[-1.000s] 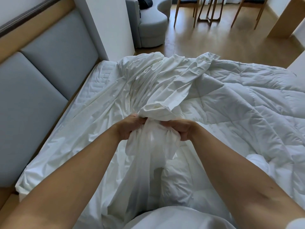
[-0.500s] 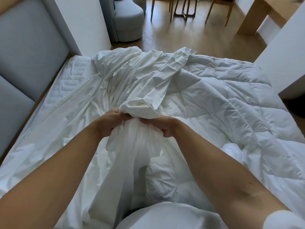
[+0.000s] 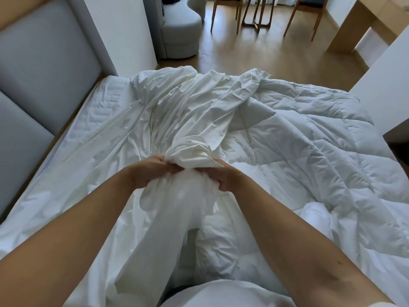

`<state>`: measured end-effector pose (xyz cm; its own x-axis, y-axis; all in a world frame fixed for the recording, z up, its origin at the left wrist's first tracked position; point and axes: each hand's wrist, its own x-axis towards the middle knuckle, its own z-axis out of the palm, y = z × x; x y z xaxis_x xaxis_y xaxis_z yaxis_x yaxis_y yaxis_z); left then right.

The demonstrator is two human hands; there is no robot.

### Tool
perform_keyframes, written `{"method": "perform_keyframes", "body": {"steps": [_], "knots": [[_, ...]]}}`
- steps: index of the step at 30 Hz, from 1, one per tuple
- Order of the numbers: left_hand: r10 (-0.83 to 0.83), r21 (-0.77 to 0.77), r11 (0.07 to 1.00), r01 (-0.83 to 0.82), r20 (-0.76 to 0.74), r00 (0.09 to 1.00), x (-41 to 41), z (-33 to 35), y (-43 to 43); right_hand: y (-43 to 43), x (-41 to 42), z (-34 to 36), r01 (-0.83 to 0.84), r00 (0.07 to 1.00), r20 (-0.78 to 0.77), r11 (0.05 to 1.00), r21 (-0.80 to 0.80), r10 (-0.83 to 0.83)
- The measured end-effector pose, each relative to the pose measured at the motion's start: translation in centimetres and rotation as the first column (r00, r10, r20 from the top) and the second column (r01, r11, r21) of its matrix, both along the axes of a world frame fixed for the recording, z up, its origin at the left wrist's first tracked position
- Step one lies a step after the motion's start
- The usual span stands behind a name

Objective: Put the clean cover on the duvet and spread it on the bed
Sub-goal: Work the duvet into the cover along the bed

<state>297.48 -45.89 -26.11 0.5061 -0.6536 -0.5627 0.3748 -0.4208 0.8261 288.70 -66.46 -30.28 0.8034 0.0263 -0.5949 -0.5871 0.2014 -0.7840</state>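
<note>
**Bunch it up evenly, no rush**

Gripping a bunched wad of the smooth white cotton cover (image 3: 190,120), fingers curled tight round it: left hand (image 3: 150,171) nearer the grey padded headboard (image 3: 44,69), right hand (image 3: 223,176) just farther from it. White quilted duvet (image 3: 309,151) well away from the headboard, not yet covered. Best to gather evenly, feel for the inner corner, no yanking.

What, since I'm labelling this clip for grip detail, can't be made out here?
1. Head view: fingertips of the left hand and right hand are buried in the bunched cover, so the exact grip is hidden.
2. Head view: whether a corner of the duvet sits inside that bunch; the cover hides it.
3. Head view: the duvet's right side is cut off by the frame edge.
</note>
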Motion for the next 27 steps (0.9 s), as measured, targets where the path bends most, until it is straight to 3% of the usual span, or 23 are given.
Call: {"method": "perform_keyframes", "body": {"steps": [3, 7, 9, 12, 16, 20, 24, 27], "knots": [[0.089, -0.073, 0.993, -0.09, -0.007, 0.996, 1.4, 1.4, -0.3, -0.4, 0.1, 1.1, -0.121, 0.992, -0.028, 0.992, 0.022, 0.122], [0.206, -0.053, 0.977, -0.204, 0.016, 0.978, 1.6, 1.5, -1.4, -0.8, 0.7, 2.0, -0.32, 0.946, -0.014, 0.942, 0.096, 0.323], [0.187, -0.033, 0.982, -0.187, -0.019, 0.982, 1.4, 1.3, -1.2, -1.0, 1.0, 2.1, -0.29, 0.956, -0.012, 0.951, 0.109, 0.294], [-0.005, 0.057, 0.998, 0.009, -0.084, 0.996, 1.8, 1.1, 0.1, -1.1, 1.2, 1.5, -0.208, 0.978, 0.017, 0.97, 0.129, 0.208], [-0.106, 0.074, 0.99, 0.119, -0.168, 0.98, 2.9, 0.7, 1.7, -1.4, 1.3, 1.2, -0.235, 0.972, 0.022, 0.962, 0.142, 0.234], [-0.035, 0.07, 0.996, 0.054, -0.245, 0.969, 3.7, 0.7, 2.5, -2.0, 2.0, 1.9, -0.249, 0.967, -0.027, 0.958, 0.14, 0.255], [0.019, -0.098, 0.994, -0.047, -0.271, 0.962, 3.6, 0.2, 1.7, -1.2, 3.2, 2.7, -0.207, 0.976, -0.047, 0.975, 0.08, 0.211], [0.047, -0.084, 0.994, -0.073, -0.277, 0.96, 3.6, -0.1, 1.1, -0.5, 3.5, 2.7, -0.157, 0.986, -0.035, 0.983, 0.092, 0.161]]}}
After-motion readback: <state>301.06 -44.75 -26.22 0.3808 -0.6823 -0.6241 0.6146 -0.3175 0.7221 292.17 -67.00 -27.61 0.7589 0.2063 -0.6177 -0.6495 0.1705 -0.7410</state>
